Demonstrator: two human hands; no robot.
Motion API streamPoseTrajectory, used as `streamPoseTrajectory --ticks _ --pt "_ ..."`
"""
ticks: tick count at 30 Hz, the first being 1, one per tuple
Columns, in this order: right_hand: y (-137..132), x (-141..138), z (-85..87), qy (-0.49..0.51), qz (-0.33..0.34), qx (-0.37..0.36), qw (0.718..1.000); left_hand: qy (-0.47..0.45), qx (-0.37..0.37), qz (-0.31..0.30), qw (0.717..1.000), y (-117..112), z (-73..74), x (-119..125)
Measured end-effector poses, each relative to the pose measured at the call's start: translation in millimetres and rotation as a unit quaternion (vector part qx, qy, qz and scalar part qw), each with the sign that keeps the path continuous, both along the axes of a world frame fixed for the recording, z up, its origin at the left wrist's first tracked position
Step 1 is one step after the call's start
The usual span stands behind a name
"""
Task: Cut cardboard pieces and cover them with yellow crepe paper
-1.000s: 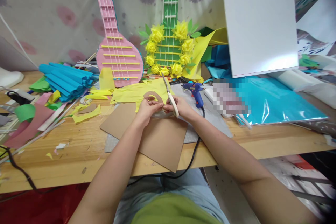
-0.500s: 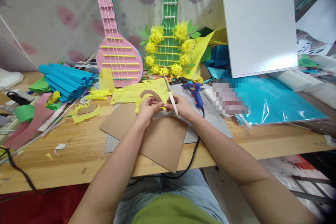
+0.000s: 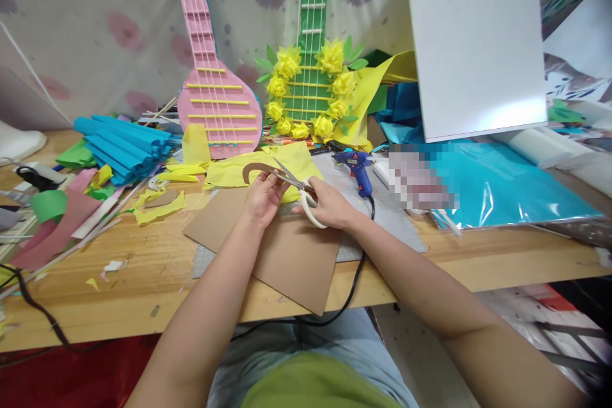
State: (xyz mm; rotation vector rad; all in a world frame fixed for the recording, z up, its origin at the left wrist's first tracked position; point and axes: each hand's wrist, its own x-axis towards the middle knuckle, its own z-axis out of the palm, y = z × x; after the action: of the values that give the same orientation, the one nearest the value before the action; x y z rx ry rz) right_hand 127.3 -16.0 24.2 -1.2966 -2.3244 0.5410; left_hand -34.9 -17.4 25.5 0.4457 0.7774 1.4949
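Observation:
Between its fingertips my left hand [image 3: 264,201] pinches a curved brown cardboard strip [image 3: 250,169], which arcs out to the left. My right hand [image 3: 329,204] has its fingers in the white handles of a pair of scissors [image 3: 312,209]. The parted blades point up and left, at the strip's end beside my left fingertips; whether they touch the card I cannot tell. Behind the hands lies crumpled yellow crepe paper [image 3: 227,167]. Beneath them are flat brown cardboard sheets [image 3: 297,264] on a grey cutting mat [image 3: 399,229].
A blue glue gun [image 3: 361,172] sits right of my hands, its black cord [image 3: 356,277] running over the table edge. Behind stand a pink paper instrument [image 3: 220,105] and a green one [image 3: 310,92] with yellow flowers. Blue crepe paper [image 3: 124,146] and scraps lie left; a blue plastic-wrapped sheet [image 3: 502,185] lies right.
My right hand has swung the scissors from nearly upright to a working grip, blades parted and pointing left. My left hand has shifted slightly left with the cardboard strip.

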Motion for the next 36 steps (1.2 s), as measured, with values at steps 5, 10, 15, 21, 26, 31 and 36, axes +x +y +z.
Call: streamPoseTrajectory --ticks 5,10,15,21,26,31,36 --pt "-0.3 1.5 -0.6 -0.038 -0.016 0.005 0.999 0.024 0.022 -0.011 0.999 -0.4 -0.7 0.4" --pt "-1.6 1.4 -1.1 -0.049 -0.027 0.010 0.998 0.020 0.029 -0.021 0.999 -0.3 -2.6 1.6" --pt "-2.3 1.7 0.1 -0.045 -0.024 0.005 0.999 0.015 0.036 -0.029 0.999 -0.6 -0.9 1.8" --pt "-1.9 2.6 0.4 -0.050 -0.027 -0.007 0.998 0.049 0.026 -0.023 0.998 -0.7 1.5 1.7" --pt "-1.2 3.7 -0.4 -0.064 -0.035 -0.004 0.997 0.049 0.043 -0.024 0.998 0.4 -0.2 0.7" --pt "-2.2 4.0 1.5 -0.084 -0.038 -0.001 0.996 0.047 0.048 -0.022 0.997 1.7 -0.3 -0.4" --pt "-2.6 4.8 3.5 -0.096 -0.039 -0.001 0.995 0.056 0.060 -0.020 0.996 3.2 -2.0 -2.9"
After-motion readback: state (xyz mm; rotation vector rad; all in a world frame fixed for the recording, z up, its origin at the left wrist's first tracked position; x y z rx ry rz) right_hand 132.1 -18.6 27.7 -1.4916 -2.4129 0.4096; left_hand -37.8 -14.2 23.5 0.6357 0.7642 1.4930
